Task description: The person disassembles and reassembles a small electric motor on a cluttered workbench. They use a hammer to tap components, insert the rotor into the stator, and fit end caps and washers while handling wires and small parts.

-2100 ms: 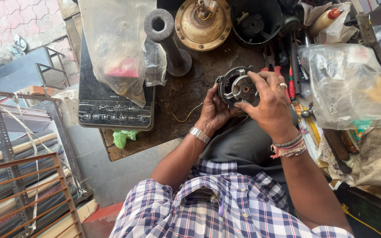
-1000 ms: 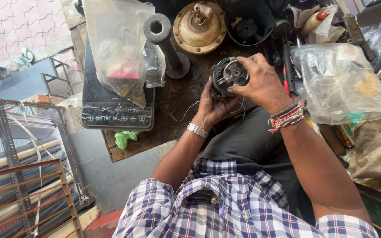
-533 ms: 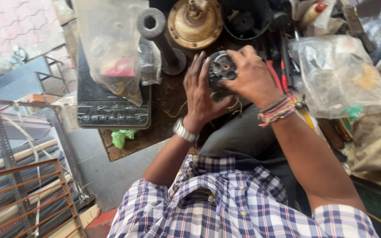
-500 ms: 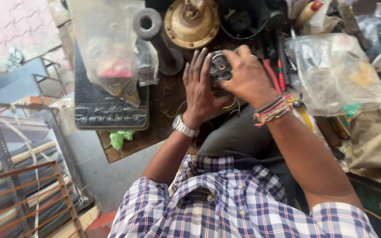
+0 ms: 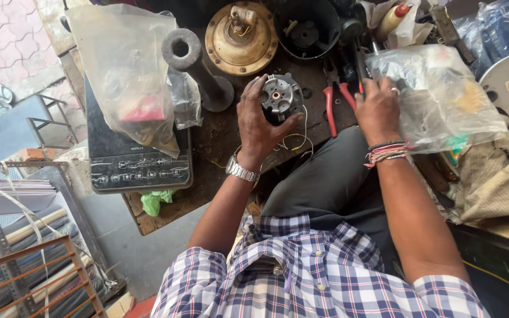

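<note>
Dark and stained, the wooden workbench [image 5: 219,141] in front of you is crowded with parts, and a tiled floor shows at the upper left. Your left hand [image 5: 260,121] reaches forward from a bent arm with a metal watch [image 5: 241,171] on the wrist. Its fingers are curled around a small round motor [image 5: 278,97], so this hand is closed on it and holds it just above the bench, with the flat grey end and its copper centre facing up to you. Thin pale wires [image 5: 298,132] hang from the motor down to the bench edge.

Your right arm goes straight ahead, with coloured thread bands [image 5: 387,153] at the wrist. Your right hand [image 5: 377,109] lies palm down, the fingers together and bent, and the fingertips press the edge of a clear plastic bag [image 5: 443,94] that is full of small pieces. I cannot tell if it grips anything under the palm. Pliers with red handles [image 5: 332,103] lie between your 2 hands.

At the left, 1 black flat cooktop [image 5: 136,165] with a white control strip lies on the bench, and another clear bag [image 5: 128,70] with something red inside rests on it. Beside it stands a grey metal post [image 5: 198,65] with a ring top. Behind the motor sits a round brass-coloured housing [image 5: 240,38], and next to that a black pot [image 5: 307,26]. A small white bottle with a red cap [image 5: 397,15] lies at the top right.
</note>
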